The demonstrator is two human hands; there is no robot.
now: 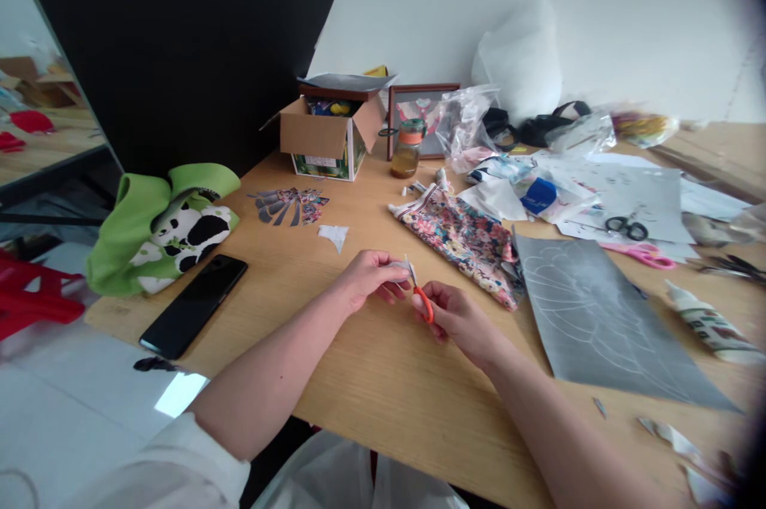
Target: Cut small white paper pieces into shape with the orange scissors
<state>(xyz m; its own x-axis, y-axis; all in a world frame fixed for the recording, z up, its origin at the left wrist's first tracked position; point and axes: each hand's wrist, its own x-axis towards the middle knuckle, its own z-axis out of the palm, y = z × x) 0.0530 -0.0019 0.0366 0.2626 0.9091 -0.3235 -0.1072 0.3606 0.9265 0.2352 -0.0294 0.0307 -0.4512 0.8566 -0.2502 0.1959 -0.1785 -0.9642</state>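
My right hand (448, 311) is closed around the orange handles of a small pair of scissors (424, 303), blades pointing up and away. Pinched in my left hand (374, 282) is a small pale scrap (400, 270), right beside the blades; whether it is paper or cloth I cannot tell. Beyond my hands lies a white paper scrap (335, 236). Cut patterned pieces (290, 206) are spread in a fan shape farther back. A folded floral cloth (458, 238) lies just past my right hand.
On the right are a grey sheet with white line drawing (592, 309), a glue bottle (712, 321), black scissors (626, 227) and pink scissors (643, 255). A phone (195, 305) and green panda bag (173, 230) lie left. An open carton (326, 134) and a jar (408, 150) stand behind.
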